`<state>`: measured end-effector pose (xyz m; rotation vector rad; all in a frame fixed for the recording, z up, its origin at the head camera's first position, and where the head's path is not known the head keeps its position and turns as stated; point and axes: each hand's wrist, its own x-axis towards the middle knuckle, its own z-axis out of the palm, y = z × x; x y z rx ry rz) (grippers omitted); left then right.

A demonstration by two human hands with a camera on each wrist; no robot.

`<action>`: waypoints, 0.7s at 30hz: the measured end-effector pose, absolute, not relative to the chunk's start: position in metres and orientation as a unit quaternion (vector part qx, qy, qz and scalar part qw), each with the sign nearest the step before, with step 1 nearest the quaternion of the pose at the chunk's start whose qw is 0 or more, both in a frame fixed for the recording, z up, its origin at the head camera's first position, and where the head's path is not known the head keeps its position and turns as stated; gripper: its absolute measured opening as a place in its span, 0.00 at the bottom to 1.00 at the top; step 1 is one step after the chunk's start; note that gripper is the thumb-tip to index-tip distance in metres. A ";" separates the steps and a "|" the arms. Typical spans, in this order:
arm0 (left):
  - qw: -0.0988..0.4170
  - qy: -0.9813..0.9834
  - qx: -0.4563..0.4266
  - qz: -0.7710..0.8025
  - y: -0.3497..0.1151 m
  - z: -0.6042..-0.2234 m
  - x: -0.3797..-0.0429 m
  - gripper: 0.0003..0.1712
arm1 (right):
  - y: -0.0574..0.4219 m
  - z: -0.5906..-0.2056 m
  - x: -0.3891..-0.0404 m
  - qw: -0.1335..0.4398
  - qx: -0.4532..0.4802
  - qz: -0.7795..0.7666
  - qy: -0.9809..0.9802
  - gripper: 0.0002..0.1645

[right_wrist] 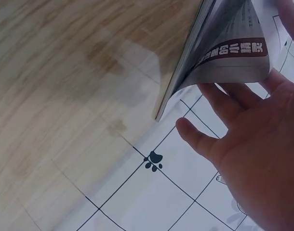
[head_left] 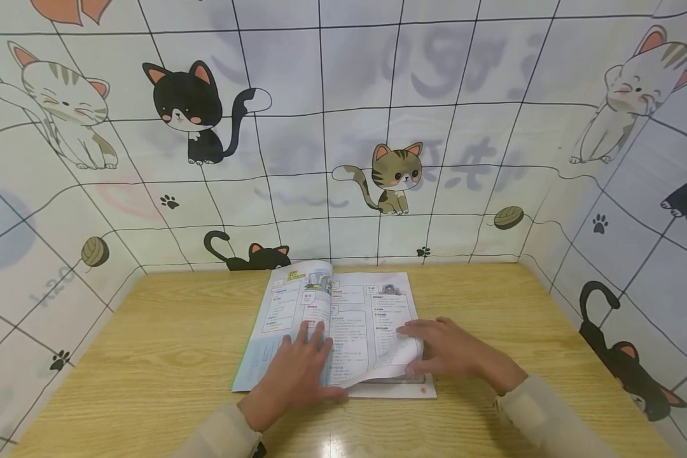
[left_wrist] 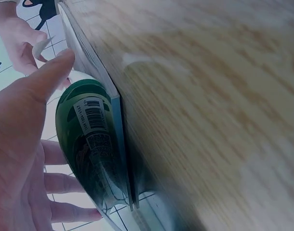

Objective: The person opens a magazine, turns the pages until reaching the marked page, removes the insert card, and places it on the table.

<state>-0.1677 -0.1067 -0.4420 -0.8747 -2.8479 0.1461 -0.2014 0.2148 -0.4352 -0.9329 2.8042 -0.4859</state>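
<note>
Head view shows a thin open colour-printed paper booklet [head_left: 334, 327] lying mid light-wood tabletop [head_left: 149, 356], spine running away from the person, left hand [head_left: 298, 375] pressing flat, fingers straight and spread, on the left page, while the right hand [head_left: 452, 350], directly beside the right page, lifts its curling corner with loosely bent fingers.

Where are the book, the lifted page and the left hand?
book [head_left: 280, 312]: head view, left open page.
lifted page [head_left: 386, 353]: head view, curled lower part of the sheet.
left hand [head_left: 294, 375]: head view, back of the hand.
</note>
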 end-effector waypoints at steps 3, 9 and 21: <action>0.082 -0.951 -0.295 0.046 -0.108 -0.441 -0.167 0.53 | 0.216 -0.432 -0.201 0.060 -0.316 -0.172 0.931 0.49; 0.102 -0.946 -0.305 0.042 -0.112 -0.441 -0.167 0.47 | 0.219 -0.430 -0.200 0.059 -0.293 -0.209 0.931 0.52; 0.168 -0.908 -0.383 0.023 -0.114 -0.438 -0.171 0.54 | 0.223 -0.428 -0.202 0.060 -0.267 -0.276 0.921 0.36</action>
